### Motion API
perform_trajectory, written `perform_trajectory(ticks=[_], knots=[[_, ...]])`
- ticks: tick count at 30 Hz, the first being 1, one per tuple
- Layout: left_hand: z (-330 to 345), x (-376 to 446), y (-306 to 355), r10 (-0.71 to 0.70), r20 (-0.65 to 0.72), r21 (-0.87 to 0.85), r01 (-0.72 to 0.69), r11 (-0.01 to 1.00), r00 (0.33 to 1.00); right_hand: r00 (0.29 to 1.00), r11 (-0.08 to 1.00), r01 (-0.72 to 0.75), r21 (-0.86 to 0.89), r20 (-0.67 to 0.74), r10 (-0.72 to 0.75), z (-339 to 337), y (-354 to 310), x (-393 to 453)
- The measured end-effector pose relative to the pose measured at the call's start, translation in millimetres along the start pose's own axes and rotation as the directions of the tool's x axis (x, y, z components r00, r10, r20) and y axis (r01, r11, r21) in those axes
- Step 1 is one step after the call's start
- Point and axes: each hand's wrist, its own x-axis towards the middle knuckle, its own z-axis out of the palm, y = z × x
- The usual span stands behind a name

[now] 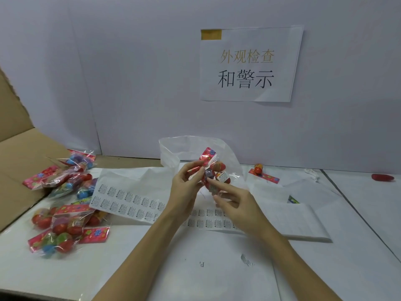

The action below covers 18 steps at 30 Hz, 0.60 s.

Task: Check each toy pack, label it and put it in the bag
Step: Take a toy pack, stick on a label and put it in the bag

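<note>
Toy pack (213, 168) pinched at its red header by left hand (184, 187), raised before clear bag (195, 146). Right hand (233, 197) fingertip on pack (white label already there). Label sheets (130, 203) below, more packs (65, 213) at left.

Both bare forearms reach forward from the bottom edge and meet near the middle. The left hand (184, 185) is raised with its fingers curled, thumb and fingertips pinching. The right hand (233, 197) sits just beside it, index finger extended leftward, other fingers loosely bent.
</note>
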Motion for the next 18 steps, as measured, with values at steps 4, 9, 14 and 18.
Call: perform_trajectory(ticks=[4,9,14,18], knots=[[-1,-1,2,0.005,0.025,-0.058,-0.003,0.998,1.0,0.992,0.988,0.035,0.153,-0.123,-0.016,-2,-6,3],[4,-1,3,-0.028,-0.026,-0.017,0.027,0.999,0.999,0.961,0.931,-0.014,0.364,-0.253,0.114,-10,-2,6],[11,-5,4,-0.002,0.013,0.036,0.002,0.999,1.0,0.94,0.789,-0.154,0.595,-0.157,0.303,-16,-3,8],[9,-7,8,-0.079,0.212,0.085,0.062,0.994,0.974,0.849,0.198,-0.406,0.892,0.287,0.444,-28,-7,7]])
